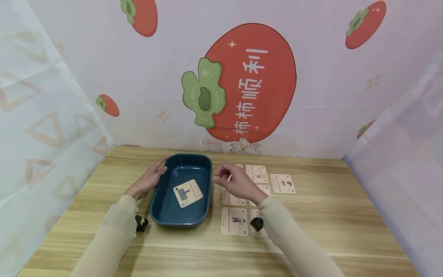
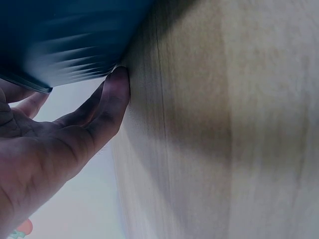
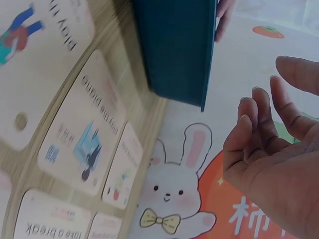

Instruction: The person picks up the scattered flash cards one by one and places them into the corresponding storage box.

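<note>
Sleeves: pale beige, running in from the near edge toward both hands; a small black wrist camera sits under each forearm.
Bench (image 1: 311, 246): light wood grain, carrying everything here.
Guitar card (image 1: 234, 221): flat on the bench just nearer than the right hand, beside that forearm; its print reads "play the guitar".
Blue tray (image 1: 162, 207): dark blue, rounded rectangle, lying between the two hands, its long side running away from the person.
Card in tray (image 1: 188, 193): lies face up on the tray floor, turned at an angle, between the hands and touched by neither.
Left hand (image 1: 148, 180): relaxed, fingers fairly straight, resting against the tray's outer left wall; the left wrist view shows a fingertip (image 2: 118, 82) touching the tray where it meets the bench.
Right hand (image 1: 234, 181): raised just right of the tray's rim, fingers loosely curled, grasping nothing; the right wrist view shows an empty palm.
Piano card (image 1: 232, 199): partly hidden beneath the right hand.
Far cards (image 1: 257, 174): several more in rows beyond and to the right of the right hand, flat on the bench.
Backdrop (image 1: 256, 80): behind it all, a big red fruit with a green leaf and a small rabbit below.
</note>
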Demonstrator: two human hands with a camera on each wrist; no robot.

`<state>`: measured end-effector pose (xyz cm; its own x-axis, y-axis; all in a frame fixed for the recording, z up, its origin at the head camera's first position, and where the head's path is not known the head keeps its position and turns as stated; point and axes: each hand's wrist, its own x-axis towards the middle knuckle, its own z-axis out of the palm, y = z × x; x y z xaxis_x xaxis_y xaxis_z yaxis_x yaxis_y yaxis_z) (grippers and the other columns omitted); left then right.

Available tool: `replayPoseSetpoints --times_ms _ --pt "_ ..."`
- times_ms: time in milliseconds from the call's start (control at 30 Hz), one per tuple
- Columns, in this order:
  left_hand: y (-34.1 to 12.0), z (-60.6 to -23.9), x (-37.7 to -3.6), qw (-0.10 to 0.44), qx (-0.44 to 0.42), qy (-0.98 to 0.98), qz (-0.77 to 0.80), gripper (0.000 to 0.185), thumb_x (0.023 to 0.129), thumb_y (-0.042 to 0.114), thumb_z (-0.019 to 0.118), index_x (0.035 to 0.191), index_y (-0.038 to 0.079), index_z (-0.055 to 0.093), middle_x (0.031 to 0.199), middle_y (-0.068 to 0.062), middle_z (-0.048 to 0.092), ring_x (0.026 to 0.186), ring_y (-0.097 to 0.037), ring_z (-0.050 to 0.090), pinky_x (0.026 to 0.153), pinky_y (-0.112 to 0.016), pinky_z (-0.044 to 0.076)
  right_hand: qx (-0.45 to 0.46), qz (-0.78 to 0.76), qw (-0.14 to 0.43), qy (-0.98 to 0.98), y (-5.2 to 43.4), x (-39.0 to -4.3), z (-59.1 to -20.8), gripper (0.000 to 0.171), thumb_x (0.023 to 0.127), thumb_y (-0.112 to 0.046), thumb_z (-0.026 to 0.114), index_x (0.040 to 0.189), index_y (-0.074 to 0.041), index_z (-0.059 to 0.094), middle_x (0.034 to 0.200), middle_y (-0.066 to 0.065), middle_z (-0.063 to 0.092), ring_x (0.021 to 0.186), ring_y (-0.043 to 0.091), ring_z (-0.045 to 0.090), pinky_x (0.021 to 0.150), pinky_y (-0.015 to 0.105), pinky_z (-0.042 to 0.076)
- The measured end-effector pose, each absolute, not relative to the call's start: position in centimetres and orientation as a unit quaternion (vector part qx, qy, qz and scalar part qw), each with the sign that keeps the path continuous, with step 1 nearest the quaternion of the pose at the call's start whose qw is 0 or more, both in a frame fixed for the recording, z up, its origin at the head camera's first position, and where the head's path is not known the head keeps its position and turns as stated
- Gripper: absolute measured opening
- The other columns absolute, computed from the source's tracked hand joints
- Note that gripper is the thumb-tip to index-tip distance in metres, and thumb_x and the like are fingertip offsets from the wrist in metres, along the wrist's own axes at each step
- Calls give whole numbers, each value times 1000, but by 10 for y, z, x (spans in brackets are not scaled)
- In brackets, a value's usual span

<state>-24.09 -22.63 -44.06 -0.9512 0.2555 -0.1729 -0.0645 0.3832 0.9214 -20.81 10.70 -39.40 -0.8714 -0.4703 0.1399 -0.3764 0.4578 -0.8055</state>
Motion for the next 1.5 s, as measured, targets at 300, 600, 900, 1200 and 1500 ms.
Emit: replayPoseSetpoints --times_ms 300,600,900,1200,1500 --pt "-227 -441 -242 146 60 818 553 54 113 22 27 165 17 11 164 -27 16 139 -49 40 107 -62 39 -240 -435 40 867 129 -207 -397 7 98 -14 69 103 -9 65 92 1 61 82 20 57 68 33 51" --pt "-227 -441 -242 148 66 815 556 54 113 22 27 165 15 10 163 -28 20 138 -49 41 108 -60 40 -221 -423 45 877 158 -204 -401 10 98 -16 69 103 -10 64 93 3 60 82 21 56 68 33 49" --pt "-227 -441 -241 148 69 812 560 55 114 23 27 164 14 10 162 -29 21 138 -49 41 108 -61 40 -195 -409 39 891 188 -202 -405 15 97 -16 70 107 -5 65 93 4 59 83 21 56 70 34 49" --pt "-228 -442 -241 145 69 814 558 54 113 22 28 165 15 10 164 -27 18 139 -49 40 107 -61 40 -171 -376 24 910 224 -202 -412 20 95 -14 72 107 -1 64 92 5 60 83 20 56 68 32 49" --pt "-227 -443 -241 141 68 818 554 55 113 22 29 165 15 10 167 -23 9 144 -49 31 111 -63 33 -152 -352 2 924 258 -204 -418 18 93 -10 73 104 1 64 89 6 60 81 21 56 65 29 47"
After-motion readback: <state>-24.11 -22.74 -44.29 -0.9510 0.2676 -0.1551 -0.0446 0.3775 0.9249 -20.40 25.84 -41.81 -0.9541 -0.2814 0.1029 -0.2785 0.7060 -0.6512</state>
